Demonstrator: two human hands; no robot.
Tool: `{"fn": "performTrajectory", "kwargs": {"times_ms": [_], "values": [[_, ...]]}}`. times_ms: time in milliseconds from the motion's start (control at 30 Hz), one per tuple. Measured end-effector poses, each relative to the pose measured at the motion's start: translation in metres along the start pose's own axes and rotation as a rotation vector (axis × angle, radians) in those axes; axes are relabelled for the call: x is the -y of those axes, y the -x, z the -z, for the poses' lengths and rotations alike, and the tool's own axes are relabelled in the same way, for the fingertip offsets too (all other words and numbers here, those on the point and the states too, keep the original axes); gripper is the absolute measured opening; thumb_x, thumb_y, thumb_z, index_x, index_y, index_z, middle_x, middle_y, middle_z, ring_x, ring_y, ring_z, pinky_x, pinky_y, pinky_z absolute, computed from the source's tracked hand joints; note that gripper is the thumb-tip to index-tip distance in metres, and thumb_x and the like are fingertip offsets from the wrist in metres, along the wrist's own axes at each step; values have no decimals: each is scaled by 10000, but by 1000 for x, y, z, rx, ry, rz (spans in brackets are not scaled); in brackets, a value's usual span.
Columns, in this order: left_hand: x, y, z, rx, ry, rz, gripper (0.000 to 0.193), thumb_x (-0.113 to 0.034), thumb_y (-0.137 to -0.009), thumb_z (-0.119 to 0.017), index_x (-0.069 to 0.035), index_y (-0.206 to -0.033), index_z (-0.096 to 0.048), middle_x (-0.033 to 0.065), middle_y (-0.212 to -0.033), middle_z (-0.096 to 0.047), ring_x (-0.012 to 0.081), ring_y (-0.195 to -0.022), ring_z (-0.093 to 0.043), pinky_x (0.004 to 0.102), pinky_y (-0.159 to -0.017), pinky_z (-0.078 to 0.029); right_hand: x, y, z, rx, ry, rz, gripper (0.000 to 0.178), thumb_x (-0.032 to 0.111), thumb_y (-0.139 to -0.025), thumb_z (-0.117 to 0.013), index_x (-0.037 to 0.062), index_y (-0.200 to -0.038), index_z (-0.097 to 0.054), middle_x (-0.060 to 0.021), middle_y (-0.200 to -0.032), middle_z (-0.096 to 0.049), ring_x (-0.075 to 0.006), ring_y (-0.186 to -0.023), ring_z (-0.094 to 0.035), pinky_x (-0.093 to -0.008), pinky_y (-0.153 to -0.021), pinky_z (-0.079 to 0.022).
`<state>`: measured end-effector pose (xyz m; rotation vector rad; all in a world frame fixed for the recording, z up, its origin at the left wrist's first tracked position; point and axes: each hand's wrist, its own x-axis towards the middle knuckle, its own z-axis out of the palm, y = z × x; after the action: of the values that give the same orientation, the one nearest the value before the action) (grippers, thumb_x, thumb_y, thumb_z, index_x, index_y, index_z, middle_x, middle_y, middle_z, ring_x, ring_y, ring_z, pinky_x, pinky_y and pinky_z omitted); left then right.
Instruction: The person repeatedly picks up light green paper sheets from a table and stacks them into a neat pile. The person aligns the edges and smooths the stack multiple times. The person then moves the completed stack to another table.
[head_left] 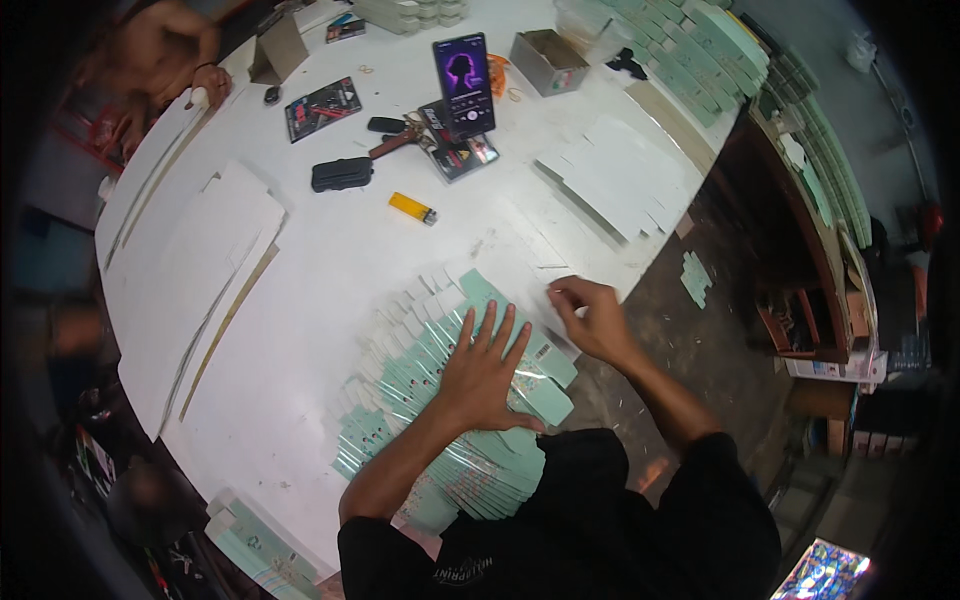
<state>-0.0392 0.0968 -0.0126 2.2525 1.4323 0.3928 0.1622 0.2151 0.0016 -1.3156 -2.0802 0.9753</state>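
A fanned-out pile of mint-green flat carton blanks (480, 480) with white flaps lies at the table's near edge, in front of my body. My left hand (485, 375) presses flat on the top blanks, its fingers spread. To the right of it, over the table's edge, my right hand (595, 320) has thumb and fingertips pinched together. Whatever they hold, if anything, is too small to make out. A pale, see-through strip (555, 325) shows just below those fingertips, beside the pile.
On the white table (330, 280) lie a yellow lighter (412, 208), a black case (342, 174) and a propped-up phone (465, 85). White sheets (620, 175) lie far right; green carton stacks (690, 50) stand behind. Another person's hand (210, 82) is at far left.
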Motion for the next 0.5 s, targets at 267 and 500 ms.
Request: {"fn": "performTrajectory", "kwargs": {"times_ms": [267,500], "values": [[5,-10,-24,-128,-126,25,701,-455,-1029,-571,72,-1488,-518,292,-1580,-458,465,-1522,-347,580,-1281,-180,-33,93,-32,80,136,454,325,131,-973,-705,-24,-1257,-682,-224,-1158,-732,-364,-1126,-711,-493,-1059,-520],[1,-6,-18,-89,-62,101,620,-361,-943,-655,61,-1393,-603,266,-1551,-494,444,-1480,-405,573,-1253,-248,6,22,-14,62,-602,5,554,409,-1108,-511,-63,-1393,-568,-204,-1392,-665,-261,-1295,-628,-448,-1138,-433]]}}
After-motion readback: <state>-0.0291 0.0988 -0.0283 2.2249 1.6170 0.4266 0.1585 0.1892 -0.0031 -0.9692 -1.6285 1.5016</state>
